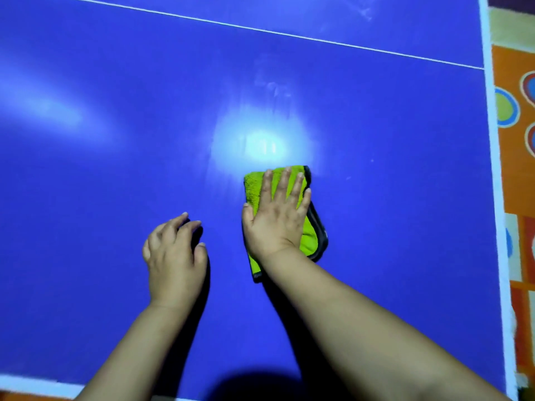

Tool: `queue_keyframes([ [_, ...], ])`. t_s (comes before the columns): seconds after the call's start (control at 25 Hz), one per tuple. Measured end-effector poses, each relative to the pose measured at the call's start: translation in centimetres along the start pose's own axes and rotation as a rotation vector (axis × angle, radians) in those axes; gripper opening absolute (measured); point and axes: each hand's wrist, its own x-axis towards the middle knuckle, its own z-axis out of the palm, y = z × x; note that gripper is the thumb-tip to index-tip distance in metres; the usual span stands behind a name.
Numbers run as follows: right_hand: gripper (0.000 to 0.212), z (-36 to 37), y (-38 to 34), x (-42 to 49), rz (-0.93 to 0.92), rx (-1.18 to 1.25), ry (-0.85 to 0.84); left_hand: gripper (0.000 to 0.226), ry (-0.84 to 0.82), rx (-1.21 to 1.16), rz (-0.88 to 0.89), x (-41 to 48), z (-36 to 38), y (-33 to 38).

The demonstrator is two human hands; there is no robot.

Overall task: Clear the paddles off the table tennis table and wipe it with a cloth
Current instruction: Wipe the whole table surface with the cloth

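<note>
Right hand (278, 215) flat on green cloth (309, 238); no writing legible

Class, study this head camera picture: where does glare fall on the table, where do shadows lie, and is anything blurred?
Head view: a bright glare patch sits on the blue table just beyond the green cloth under the right hand; a fainter sheen lies far left; dark shadows edge the left hand and both forearms; the patterned floor at right looks soft.

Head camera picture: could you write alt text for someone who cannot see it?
A right hand presses a green cloth flat on a blue table. The left hand rests on the table beside it, fingers curled. No paddles are in view.
</note>
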Motion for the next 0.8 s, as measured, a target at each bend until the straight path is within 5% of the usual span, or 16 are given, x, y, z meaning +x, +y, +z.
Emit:
queue_keyframes([
  [0.2, 0.07, 0.1, -5.0, 1.8, -0.39, -0.108, -0.05, 0.039, 0.017, 0.066, -0.057, 0.0, -0.9, -2.0],
  [0.32, 0.066, -0.4, -2.0, 3.3, -0.445, -0.102, -0.025, 0.04, 0.018, 0.062, -0.047, 0.2, -0.3, 0.0],
  [0.8, 0.064, -4.6, 29.5, 6.9, 0.202, 0.039, 0.162, 0.037, -0.087, -0.056, 0.247, 1.9, 8.5, 19.0],
])
